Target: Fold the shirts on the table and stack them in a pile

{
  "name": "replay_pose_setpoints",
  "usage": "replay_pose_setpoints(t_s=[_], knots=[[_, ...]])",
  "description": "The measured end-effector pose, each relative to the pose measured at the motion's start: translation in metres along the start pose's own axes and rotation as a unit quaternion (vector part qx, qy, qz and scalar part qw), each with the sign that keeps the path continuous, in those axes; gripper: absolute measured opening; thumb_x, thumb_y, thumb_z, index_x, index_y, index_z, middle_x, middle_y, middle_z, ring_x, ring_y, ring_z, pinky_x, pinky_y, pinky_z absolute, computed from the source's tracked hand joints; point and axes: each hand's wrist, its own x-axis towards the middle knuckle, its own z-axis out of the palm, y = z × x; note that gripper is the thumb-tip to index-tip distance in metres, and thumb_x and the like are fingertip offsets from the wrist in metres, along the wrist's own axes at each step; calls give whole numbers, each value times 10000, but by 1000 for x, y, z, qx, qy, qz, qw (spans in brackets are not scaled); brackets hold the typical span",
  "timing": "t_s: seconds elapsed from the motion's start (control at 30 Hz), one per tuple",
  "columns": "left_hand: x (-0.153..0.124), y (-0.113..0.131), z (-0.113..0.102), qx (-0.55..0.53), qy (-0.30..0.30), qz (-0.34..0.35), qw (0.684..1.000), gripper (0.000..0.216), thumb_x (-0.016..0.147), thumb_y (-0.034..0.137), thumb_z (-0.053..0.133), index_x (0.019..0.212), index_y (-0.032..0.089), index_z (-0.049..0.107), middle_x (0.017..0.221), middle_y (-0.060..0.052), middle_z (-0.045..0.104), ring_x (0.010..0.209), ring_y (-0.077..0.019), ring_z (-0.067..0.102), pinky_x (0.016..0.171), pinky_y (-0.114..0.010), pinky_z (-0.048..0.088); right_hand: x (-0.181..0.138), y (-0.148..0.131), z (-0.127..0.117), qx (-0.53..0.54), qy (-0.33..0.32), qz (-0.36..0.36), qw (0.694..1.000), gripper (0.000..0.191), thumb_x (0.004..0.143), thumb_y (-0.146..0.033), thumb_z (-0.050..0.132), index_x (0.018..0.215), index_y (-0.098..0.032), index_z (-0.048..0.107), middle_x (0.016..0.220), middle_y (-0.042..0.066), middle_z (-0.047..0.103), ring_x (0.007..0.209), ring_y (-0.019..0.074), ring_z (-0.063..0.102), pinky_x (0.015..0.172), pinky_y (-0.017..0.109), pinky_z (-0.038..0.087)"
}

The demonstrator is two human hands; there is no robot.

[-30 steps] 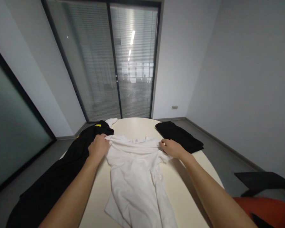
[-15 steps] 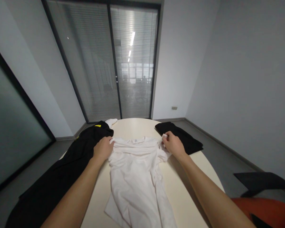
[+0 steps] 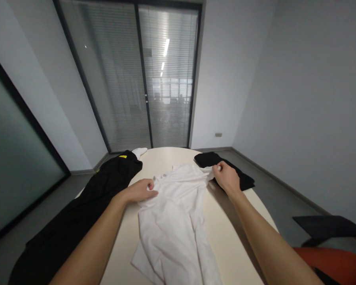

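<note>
White T-shirt (image 3: 175,221) on a cream table (image 3: 169,155).
Near black clothing (image 3: 86,206), the left hand (image 3: 140,190) is at the shirt's shoulder, thumb and fingers parted; the right hand (image 3: 227,176) pinches a sleeve (image 3: 207,171) by the folded black garment (image 3: 206,159). Steadying the shoulder while drawing the sleeve gently should ease creases.

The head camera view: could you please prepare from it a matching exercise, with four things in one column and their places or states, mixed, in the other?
Things
1. white fabric shirt
2. folded black cloth
3. long black garment with a yellow mark
4. red-orange chair seat

Places or states
A. at the lower right, off the cream round-edged table
B. along the table's left side
C. one end pinched in the right hand
D. by the table's far right edge

Pairs: 1-C; 2-D; 3-B; 4-A
</note>
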Motion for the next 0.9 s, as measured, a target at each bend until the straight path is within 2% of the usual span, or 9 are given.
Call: replay_pose_setpoints(t_s=[0.13,0.23,0.3,0.43,0.53,0.6,0.73,0.83,0.9], knots=[[-2,2,4,3,-3,23,1000,253,720,435,650,773,214,540,759,14,591,715,-178,547,628,-256,378,-2,3,9,-82,12,-110,990,248,875,-350,537,706,-187,620,1021,124,681,978,272,587,719,305,383],[0,1,6,-43,8,64,997,272,707,270,619,972,212,601,980,-27,672,896,-201,616,776,-261,442,-6,3,19,-73,-17,-176,982,141,864,-283,579,929,-179,649,1153,119,668,1044,255,585,808,306,398],[2,0,6,-55,4,65,996,341,689,188,577,1025,209,627,1024,-35,694,929,-205,637,806,-258,455,-8,1,24,-78,-56,-185,978,266,879,-259,578,1128,-178,623,1076,106,699,997,248,613,832,321,393],[7,-2,-2,-15,97,-34,995,196,761,177,489,876,197,646,852,-44,706,823,-217,654,723,-267,457,-9,0,23,-72,-74,-159,982,322,916,-203,513,1224,-194,606,1054,86,711,982,234,637,853,331,388],[6,-10,-13,22,234,-157,959,218,842,238,456,978,216,626,894,-83,716,871,-253,669,730,-295,458,-4,2,12,-18,-22,-113,993,310,953,-228,437,1196,-200,628,1156,100,668,979,213,637,809,300,415],[3,-18,-19,55,282,-235,928,249,867,289,453,1046,228,615,952,-122,722,890,-293,681,728,-331,462,1,6,4,4,31,-71,997,339,967,-257,392,1205,-209,629,1182,106,650,970,216,636,786,301,426],[1,-25,-18,93,239,-233,938,233,851,272,465,1004,228,635,1007,-152,726,910,-325,687,734,-365,462,7,14,-4,-52,12,-28,998,288,905,-312,467,958,-200,727,1040,116,686,907,252,633,740,327,426],[4,-22,-9,78,200,-165,963,211,819,248,501,974,228,642,1001,-110,734,933,-282,685,752,-324,457,6,15,0,-110,-37,-69,991,369,895,-427,501,736,-180,724,962,137,697,927,283,609,755,351,427],[7,-18,-3,65,171,-138,973,232,802,296,553,1002,226,646,1000,-90,737,925,-262,684,761,-305,453,5,15,6,-109,-57,-122,985,378,907,-453,500,761,-185,723,965,126,704,981,282,587,793,353,424]])
